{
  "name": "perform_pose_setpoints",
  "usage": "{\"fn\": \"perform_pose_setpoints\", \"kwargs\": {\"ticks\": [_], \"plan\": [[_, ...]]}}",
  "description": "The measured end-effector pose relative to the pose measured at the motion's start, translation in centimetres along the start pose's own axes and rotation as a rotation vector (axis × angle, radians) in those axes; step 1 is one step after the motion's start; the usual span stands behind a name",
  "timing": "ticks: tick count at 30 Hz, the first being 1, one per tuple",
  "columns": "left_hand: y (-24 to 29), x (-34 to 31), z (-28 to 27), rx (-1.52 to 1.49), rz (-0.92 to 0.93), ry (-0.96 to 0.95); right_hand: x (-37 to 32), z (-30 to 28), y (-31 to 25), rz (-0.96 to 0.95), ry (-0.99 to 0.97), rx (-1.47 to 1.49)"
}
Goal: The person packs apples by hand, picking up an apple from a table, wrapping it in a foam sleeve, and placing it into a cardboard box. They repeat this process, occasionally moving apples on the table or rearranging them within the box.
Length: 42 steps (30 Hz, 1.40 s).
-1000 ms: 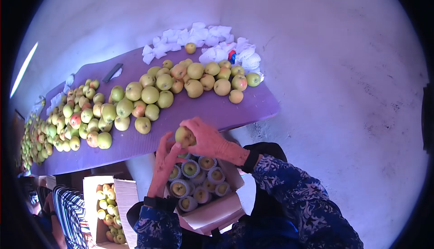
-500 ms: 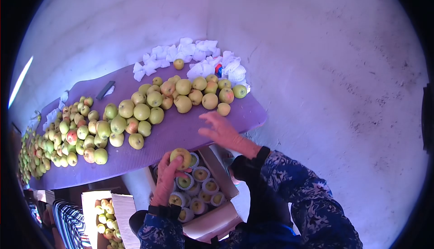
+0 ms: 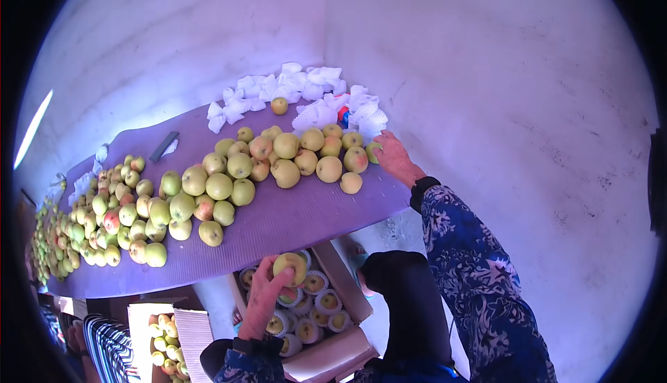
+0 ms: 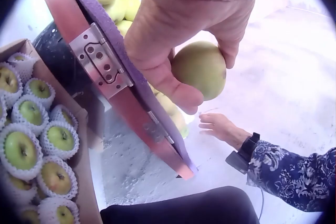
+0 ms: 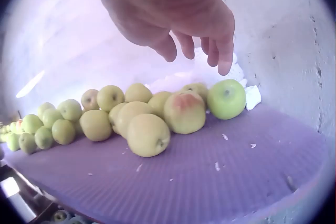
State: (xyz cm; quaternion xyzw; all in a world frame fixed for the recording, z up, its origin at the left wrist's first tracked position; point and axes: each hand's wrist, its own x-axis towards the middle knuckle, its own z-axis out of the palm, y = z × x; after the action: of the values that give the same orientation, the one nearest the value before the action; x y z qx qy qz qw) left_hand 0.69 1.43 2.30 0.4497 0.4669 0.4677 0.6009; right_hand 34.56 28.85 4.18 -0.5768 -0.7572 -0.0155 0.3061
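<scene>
With my left hand (image 3: 262,296) I hold an apple (image 3: 290,266), yellow-green in colour. Thumb and fingers are curled around it, and it is lifted above the box (image 3: 332,347). This box stands below the near edge of the mat (image 3: 292,219). Inside it, netted apples (image 3: 314,283) lie in rows, each one in a white net.

On the mat, loose apples (image 3: 219,186) lie in a long band from the left end to the right end, and many touch each other. Foam nets (image 3: 313,87) are heaped at the far edge, near the right corner.

My right hand (image 3: 394,155) is stretched out to the right end of the mat. Its fingers hang nearly straight and relaxed, and they hold nothing. They are just above a green apple (image 5: 226,98), the last one of the band, close to the right edge. Whether they touch it I cannot tell. A reddish apple (image 5: 184,111) lies just beside it, on its left.
</scene>
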Motion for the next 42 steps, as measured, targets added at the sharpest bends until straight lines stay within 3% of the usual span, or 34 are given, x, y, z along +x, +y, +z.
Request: {"fn": "perform_pose_setpoints", "kwargs": {"ticks": [11, 14, 17, 23, 29, 32, 35, 42], "plan": [[-1.2, 1.0, -0.1, -0.052, -0.065, 0.028, 6.3, 1.5, 0.1, 0.064, -0.406, -0.277], [-0.6, 0.9, 0.2, -0.046, -0.068, 0.013, 7.0, 2.9, 2.3, -0.033, -0.436, -0.276], [0.0, 0.7, 0.6, -0.022, -0.075, 0.021, 6.2, 1.8, 2.0, 0.003, -0.349, -0.130], [0.0, 0.6, 0.9, -0.026, -0.050, 0.018, 5.4, 1.2, 3.2, -0.022, 0.099, 0.173], [0.2, 0.1, 1.2, -0.024, -0.017, 0.011, 3.1, -2.8, -2.5, 0.162, 0.214, 0.639], [0.7, -0.2, 0.9, -0.033, 0.006, -0.031, 1.4, -3.4, -5.7, 0.127, 0.031, 1.011], [1.0, -0.4, 0.5, -0.047, 0.076, -0.083, -1.4, -3.9, -11.0, 0.288, -0.154, 1.204], [-0.1, -0.6, -1.3, -0.122, 0.144, -0.079, -5.9, 1.9, -15.9, 0.430, -0.472, 1.541]]}}
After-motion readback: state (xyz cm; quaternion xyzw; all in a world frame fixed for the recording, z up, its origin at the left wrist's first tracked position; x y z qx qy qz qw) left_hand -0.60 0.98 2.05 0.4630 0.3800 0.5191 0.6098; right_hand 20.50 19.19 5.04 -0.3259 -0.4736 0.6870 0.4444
